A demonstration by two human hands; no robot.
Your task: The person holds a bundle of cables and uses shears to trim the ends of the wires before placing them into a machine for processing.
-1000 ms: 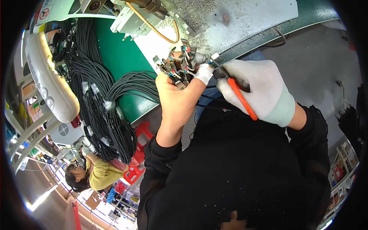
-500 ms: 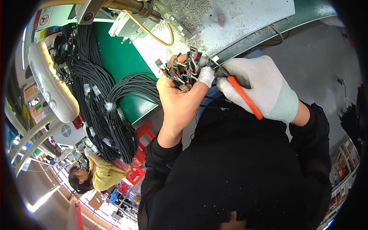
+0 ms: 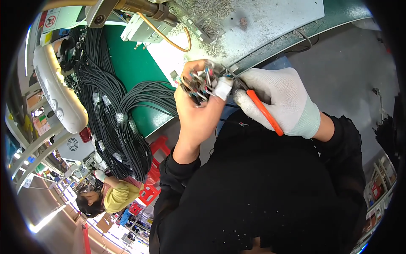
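My left hand (image 3: 198, 114) is closed around a bundle of black cables, with white tape wrapped on its thumb. Their stripped ends (image 3: 199, 86), fanned out above the fist, show small metal connectors and thin coloured wires, blurred by motion. In my right hand (image 3: 283, 95), which wears a white knit glove, is a hand tool with an orange-red handle (image 3: 264, 112), apparently pliers or cutters. Its dark metal jaws (image 3: 231, 74) reach to the cable ends beside my left thumb. What lies between the jaws is too small to make out.
A thick heap of black cables (image 3: 120, 114) hangs over the green table (image 3: 146, 70) at left. Small metal scraps (image 3: 211, 21) litter the pale board at the top, beside a machine arm (image 3: 146, 8). A lamp (image 3: 59, 91), red stools (image 3: 156, 161) and a seated co-worker (image 3: 114, 194) are at left.
My right hand and the tool have shifted slightly left and down. The cable ends in my left hand have turned a little and are blurred. The co-worker's hand has moved slightly.
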